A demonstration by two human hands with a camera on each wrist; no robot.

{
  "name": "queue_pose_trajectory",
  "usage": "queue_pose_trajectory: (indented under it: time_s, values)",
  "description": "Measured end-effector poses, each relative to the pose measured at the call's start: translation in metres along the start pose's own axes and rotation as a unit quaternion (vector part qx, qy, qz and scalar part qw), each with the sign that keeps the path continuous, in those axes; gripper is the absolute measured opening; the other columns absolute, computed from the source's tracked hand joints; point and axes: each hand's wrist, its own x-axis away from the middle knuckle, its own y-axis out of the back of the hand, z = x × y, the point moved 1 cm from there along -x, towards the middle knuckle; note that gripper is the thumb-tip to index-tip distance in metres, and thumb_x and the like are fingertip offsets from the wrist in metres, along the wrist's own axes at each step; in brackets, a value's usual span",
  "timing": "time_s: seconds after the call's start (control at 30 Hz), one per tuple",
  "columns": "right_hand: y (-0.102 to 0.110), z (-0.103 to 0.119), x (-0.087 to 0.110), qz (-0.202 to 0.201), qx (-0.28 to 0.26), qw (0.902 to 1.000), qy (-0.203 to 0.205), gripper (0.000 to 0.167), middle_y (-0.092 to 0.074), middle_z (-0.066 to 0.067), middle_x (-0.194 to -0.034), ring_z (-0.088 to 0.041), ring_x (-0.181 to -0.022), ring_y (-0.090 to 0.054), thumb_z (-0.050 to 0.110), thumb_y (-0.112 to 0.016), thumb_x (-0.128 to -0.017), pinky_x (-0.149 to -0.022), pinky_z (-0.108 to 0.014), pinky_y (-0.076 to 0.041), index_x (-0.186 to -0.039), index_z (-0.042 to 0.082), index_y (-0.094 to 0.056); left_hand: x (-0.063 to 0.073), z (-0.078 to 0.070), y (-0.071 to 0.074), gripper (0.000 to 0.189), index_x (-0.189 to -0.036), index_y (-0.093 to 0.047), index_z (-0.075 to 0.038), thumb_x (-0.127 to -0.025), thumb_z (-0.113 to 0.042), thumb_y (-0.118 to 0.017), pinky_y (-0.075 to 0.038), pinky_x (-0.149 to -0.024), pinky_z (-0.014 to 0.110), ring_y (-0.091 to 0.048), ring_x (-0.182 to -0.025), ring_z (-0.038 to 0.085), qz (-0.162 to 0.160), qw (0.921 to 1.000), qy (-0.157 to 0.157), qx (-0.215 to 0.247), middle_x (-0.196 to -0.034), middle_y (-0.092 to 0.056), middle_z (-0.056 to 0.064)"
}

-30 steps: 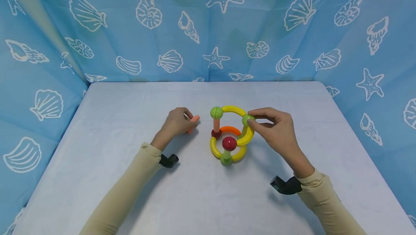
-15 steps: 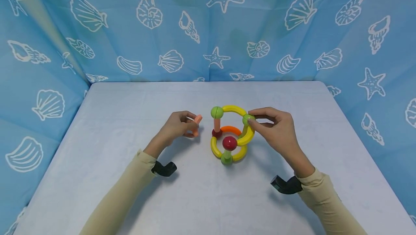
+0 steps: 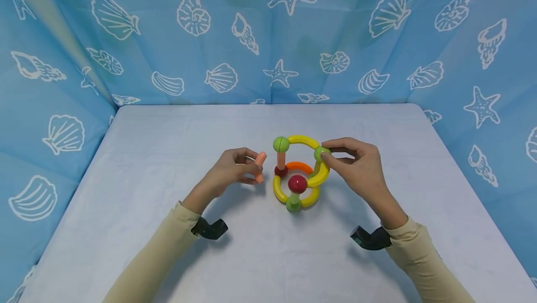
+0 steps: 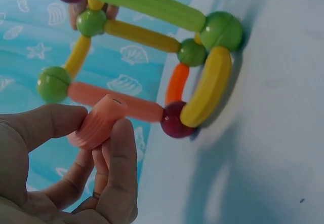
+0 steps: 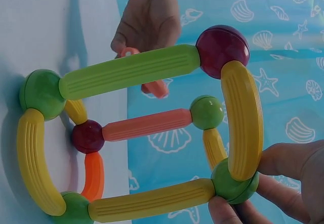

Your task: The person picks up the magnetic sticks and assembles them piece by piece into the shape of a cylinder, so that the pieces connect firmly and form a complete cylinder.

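Observation:
My left hand (image 3: 235,168) pinches a short curved salmon-orange magnetic rod (image 3: 261,159) between thumb and fingers, above the table and left of a built frame. In the left wrist view the rod (image 4: 98,125) shows ridged sides and one bare end. The frame has a lower ring of curved yellow rods (image 3: 278,190) and an orange one (image 3: 299,167), with straight uprights. Its upper ring has a gap between a green ball (image 3: 281,144) and a dark red ball (image 3: 297,184). With thumb and fingertips my right hand (image 3: 358,163) grips the upper right green ball (image 5: 230,183).
The frame stands on a white-covered table (image 3: 168,130). A blue curtain (image 3: 251,37) with white shell and starfish prints hangs behind it and along both sides. A black wrist camera (image 3: 211,229) sits on the left wrist, another (image 3: 371,238) on the right.
Holding the salmon rod, my left hand has moved a little right and nearer the frame. The rod has turned more upright. My right hand keeps its grip and the frame stays put.

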Motion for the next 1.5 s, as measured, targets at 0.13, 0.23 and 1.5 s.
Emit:
queue_pose_trajectory:
  time_s: [0.13,0.23,1.5]
  values:
    - [0.001,0.0,0.0,0.0,-0.003,1.0,-0.002,0.021,-0.07,-0.003,-0.109,-0.016,-0.099,-0.065,0.015,-0.076,-0.09,-0.078,-0.02,-0.055,-0.11,0.008,-0.075,0.005,-0.005,-0.004,0.036,-0.118,-0.06,0.0,-0.086,-0.007,-0.075,-0.058,-0.081,0.047,-0.069,-0.088,0.028,0.002,1.0,-0.007,-0.003,-0.112,-0.06,0.019]
    - [0.001,-0.001,0.0,0.0,-0.001,1.0,-0.004,0.021,-0.07,-0.004,-0.109,-0.016,-0.099,-0.065,0.015,-0.076,-0.09,-0.077,-0.02,-0.055,-0.11,0.008,-0.075,0.009,-0.009,-0.009,0.037,-0.118,-0.06,0.001,-0.086,-0.008,-0.076,-0.058,-0.081,0.047,-0.069,-0.089,0.029,0.009,0.9999,-0.009,0.006,-0.112,-0.06,0.019]
    - [0.0,-0.004,-0.001,0.002,-0.027,0.9996,0.009,0.02,-0.07,-0.006,-0.108,-0.015,-0.097,-0.065,0.01,-0.076,-0.089,-0.076,-0.021,-0.056,-0.109,0.005,-0.074,0.016,-0.03,-0.031,0.044,-0.123,-0.054,0.004,-0.089,-0.015,-0.074,-0.058,-0.081,0.04,-0.07,-0.098,0.028,0.044,0.9952,0.024,0.084,-0.114,-0.066,0.019]
